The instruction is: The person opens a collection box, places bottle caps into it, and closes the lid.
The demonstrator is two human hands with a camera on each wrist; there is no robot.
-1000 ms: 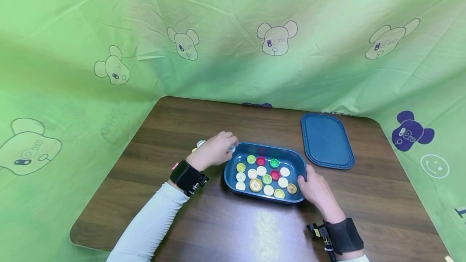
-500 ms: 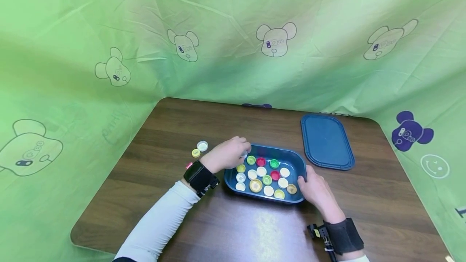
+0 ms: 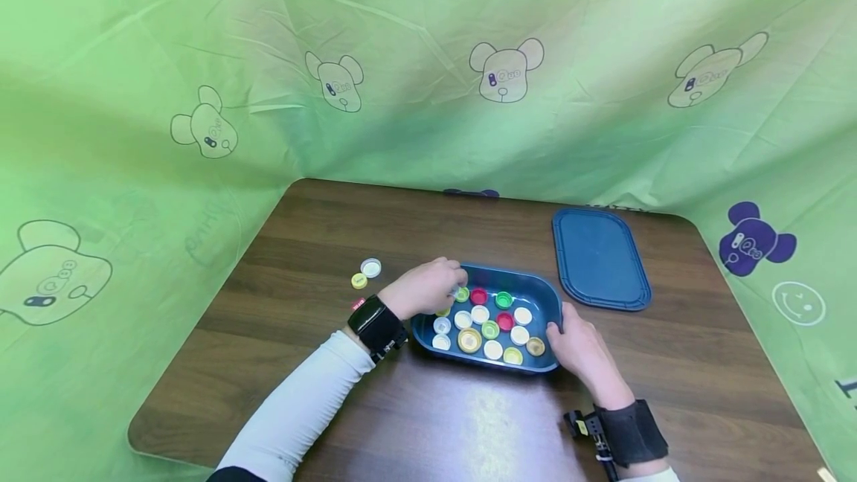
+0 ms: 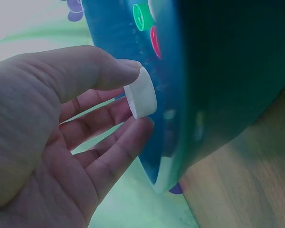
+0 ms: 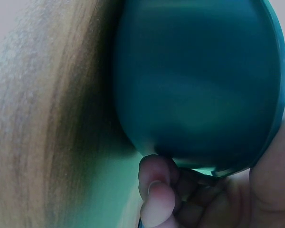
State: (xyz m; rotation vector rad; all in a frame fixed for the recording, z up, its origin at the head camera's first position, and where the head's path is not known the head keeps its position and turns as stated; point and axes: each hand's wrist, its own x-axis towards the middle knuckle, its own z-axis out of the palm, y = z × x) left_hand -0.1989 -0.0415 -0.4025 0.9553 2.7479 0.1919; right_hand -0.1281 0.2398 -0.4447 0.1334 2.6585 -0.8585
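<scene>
A blue plastic tray (image 3: 512, 276) stands on the table, with white, green, yellow, red and tan bottle caps spread over its floor. Above its left rear corner, my left hand (image 3: 425, 288) pinches a white bottle cap (image 4: 145, 97) between thumb and fingertips. In the left wrist view this cap is tipped on edge, close to the tray's wall. My right hand (image 3: 584, 348) grips the right end of the tray, thumb over the rim and fingers curled underneath. The left hand covers part of the tray's left side in the head view.
Left of the tray lie a white cap (image 3: 370, 268), a yellow cap (image 3: 359, 281) and a small red piece (image 3: 358, 304) partly behind the left wrist. A flat blue lid (image 3: 600, 259) lies at the back right. Green printed cloth (image 3: 415, 147) hangs around the brown table (image 3: 402, 422).
My left hand has moved right from the tray's left rim to over its inside, carrying the white bottle cap. The loose caps on the left have come into view. My right hand keeps its grip.
</scene>
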